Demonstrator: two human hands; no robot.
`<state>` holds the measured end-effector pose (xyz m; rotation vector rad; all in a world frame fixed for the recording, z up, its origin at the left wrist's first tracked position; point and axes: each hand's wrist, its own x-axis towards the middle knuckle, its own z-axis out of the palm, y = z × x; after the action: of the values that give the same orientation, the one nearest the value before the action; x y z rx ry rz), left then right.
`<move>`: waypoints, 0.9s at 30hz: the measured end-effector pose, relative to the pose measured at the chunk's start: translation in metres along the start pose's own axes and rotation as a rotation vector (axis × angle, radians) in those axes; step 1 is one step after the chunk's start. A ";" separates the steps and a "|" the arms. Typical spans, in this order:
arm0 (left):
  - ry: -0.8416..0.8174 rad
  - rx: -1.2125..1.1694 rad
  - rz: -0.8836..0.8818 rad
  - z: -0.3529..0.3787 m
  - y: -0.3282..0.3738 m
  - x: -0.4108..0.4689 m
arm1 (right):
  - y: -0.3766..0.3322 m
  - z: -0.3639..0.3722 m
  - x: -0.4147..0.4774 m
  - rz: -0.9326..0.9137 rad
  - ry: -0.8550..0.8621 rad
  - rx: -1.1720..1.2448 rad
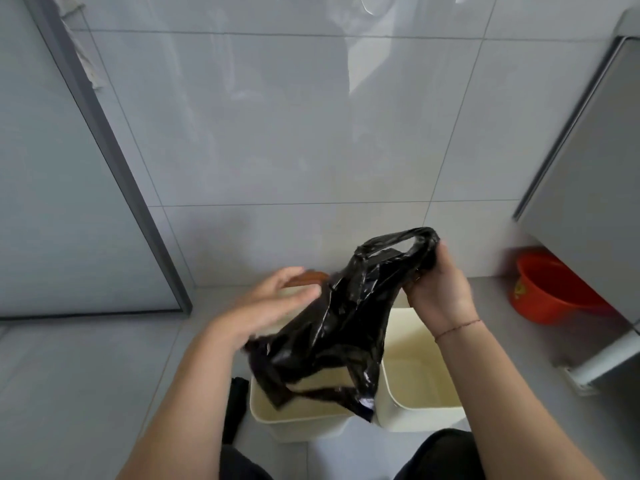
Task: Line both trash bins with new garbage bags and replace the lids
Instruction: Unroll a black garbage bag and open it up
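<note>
Above the two cream bins, you held the black garbage bag (332, 327) up off the rims so it could be worked open. Your right hand (438, 289) pinched the top by a handle loop; your left hand (266, 306) was flat and spread against its side, likely to part the layers. Left bin (298, 422) and right bin (415, 386) were both unlined, lids off
</note>
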<state>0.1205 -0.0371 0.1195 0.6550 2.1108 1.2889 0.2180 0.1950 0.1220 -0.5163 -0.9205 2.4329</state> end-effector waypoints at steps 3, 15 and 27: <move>-0.113 0.097 0.028 0.033 0.002 0.015 | 0.014 0.012 -0.004 0.105 -0.141 -0.064; 0.510 -0.553 -0.279 0.037 -0.010 0.051 | 0.054 0.006 -0.018 0.330 -0.179 -1.244; 0.823 -0.280 -0.383 -0.020 -0.041 0.037 | -0.018 -0.049 0.006 -0.079 0.620 -0.604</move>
<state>0.0759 -0.0414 0.0820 -0.4757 2.4047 1.7502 0.2435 0.2352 0.0992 -1.3190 -1.3277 1.7067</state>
